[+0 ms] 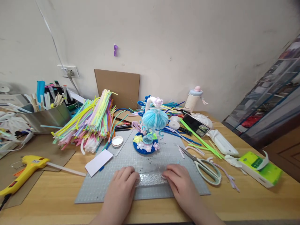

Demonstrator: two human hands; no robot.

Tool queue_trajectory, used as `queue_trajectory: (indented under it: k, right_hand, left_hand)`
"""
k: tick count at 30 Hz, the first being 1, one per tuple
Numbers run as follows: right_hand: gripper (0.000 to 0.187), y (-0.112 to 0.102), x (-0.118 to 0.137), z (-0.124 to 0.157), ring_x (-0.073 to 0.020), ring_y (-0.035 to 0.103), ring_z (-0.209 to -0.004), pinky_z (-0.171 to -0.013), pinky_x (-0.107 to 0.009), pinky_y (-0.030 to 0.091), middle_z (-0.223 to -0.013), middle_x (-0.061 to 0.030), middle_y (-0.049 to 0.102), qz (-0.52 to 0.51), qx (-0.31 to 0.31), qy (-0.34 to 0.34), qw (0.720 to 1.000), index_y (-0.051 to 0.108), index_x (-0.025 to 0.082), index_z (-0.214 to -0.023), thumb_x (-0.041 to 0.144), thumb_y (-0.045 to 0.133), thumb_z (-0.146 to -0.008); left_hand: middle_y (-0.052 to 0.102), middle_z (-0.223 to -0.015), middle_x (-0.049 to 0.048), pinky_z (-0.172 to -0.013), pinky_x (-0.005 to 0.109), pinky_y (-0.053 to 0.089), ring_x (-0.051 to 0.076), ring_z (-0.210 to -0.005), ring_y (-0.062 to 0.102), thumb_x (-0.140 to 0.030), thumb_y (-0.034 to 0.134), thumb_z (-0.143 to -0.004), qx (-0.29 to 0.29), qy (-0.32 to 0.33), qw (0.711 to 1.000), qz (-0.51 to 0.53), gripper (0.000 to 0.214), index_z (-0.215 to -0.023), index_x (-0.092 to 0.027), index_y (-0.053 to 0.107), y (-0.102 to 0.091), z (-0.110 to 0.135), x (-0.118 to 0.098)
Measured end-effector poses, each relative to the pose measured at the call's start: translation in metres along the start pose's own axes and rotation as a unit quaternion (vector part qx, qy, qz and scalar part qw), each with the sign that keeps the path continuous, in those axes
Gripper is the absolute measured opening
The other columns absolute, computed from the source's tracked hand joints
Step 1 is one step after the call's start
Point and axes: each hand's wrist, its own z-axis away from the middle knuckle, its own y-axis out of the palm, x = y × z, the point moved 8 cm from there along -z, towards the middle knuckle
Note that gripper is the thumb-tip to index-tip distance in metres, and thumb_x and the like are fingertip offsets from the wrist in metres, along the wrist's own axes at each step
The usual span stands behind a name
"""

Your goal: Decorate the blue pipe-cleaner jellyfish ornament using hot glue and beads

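Note:
A clear plastic bag of small white beads (151, 180) lies low over the front of the grey cutting mat (91, 190). My left hand (123, 187) grips its left end with curled fingers. At the other end, the fingers of my right hand (179, 184) pinch the plastic. Just beyond the bag stands a pipe-cleaner ornament (155, 118) with a light blue shade, a dark blue round base and small flowers. A white card (98, 162) and a small round white lid (117, 141) lie beyond my left hand. Scissors (206, 168) rest to the right of my right hand.
A yellow glue gun (32, 165) lies at the left, near a bundle of colourful pipe cleaners (91, 125). A metal bin of sticks (49, 117) stands behind. At the right are a phone (196, 124), a white power bank-like block (223, 143) and a green tissue pack (260, 168).

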Motion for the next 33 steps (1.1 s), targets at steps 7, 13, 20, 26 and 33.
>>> queue_trajectory:
  k: [7,13,20,26,33]
  right_hand:
    - [0.022,0.003,0.007,0.008,-0.0235,0.053,-0.104,-0.088,-0.041,0.036,-0.113,-0.008,0.061,0.024,0.079,-0.026,0.996,0.059,0.025,-0.108,0.019,0.052,-0.088]
    - [0.022,0.0,0.009,0.001,-0.0185,0.058,-0.093,-0.084,-0.036,0.036,-0.096,-0.0034,0.067,0.001,0.08,-0.022,0.997,0.061,0.024,-0.098,0.013,0.043,-0.092]
    - [0.022,0.003,0.004,-0.012,-0.0181,0.057,-0.083,-0.081,-0.037,0.036,-0.086,-0.0022,0.066,-0.032,0.098,0.02,0.994,0.061,0.024,-0.093,0.018,0.04,-0.093]
    - [0.019,0.012,-0.007,-0.021,-0.0193,0.055,-0.082,-0.076,-0.035,0.037,-0.083,-0.0023,0.061,0.019,0.123,0.052,0.991,0.06,0.021,-0.084,0.019,0.043,-0.092]
    - [0.02,0.015,-0.014,-0.03,-0.0178,0.055,-0.075,-0.067,-0.031,0.037,-0.078,-0.0027,0.058,0.059,0.136,0.069,0.987,0.056,0.02,-0.074,0.022,0.044,-0.09]
  left_hand:
    - [0.063,-0.104,0.0037,-0.087,0.038,0.039,0.022,-0.1,0.053,-0.021,0.052,-0.086,-0.022,0.071,0.997,-0.03,0.018,-0.102,-0.023,0.06,-0.007,0.009,-0.01]
    - [0.064,-0.094,0.0026,-0.079,0.034,0.038,0.019,-0.089,0.055,-0.02,0.041,-0.092,-0.003,0.054,0.998,0.014,0.021,-0.096,-0.024,0.061,-0.005,0.009,-0.007]
    - [0.063,-0.091,0.0024,-0.079,0.035,0.037,0.019,-0.089,0.052,-0.027,0.038,-0.093,0.012,-0.04,0.997,0.064,0.023,-0.091,-0.023,0.061,-0.005,0.003,0.004]
    - [0.062,-0.088,0.0033,-0.08,0.039,0.034,0.022,-0.088,0.05,-0.034,0.039,-0.092,0.015,-0.095,0.995,0.022,0.027,-0.083,-0.021,0.061,-0.001,-0.003,0.018]
    - [0.061,-0.083,0.0037,-0.079,0.039,0.034,0.022,-0.086,0.051,-0.037,0.04,-0.092,0.022,-0.11,0.994,-0.019,0.031,-0.076,-0.02,0.061,-0.001,-0.007,0.023]
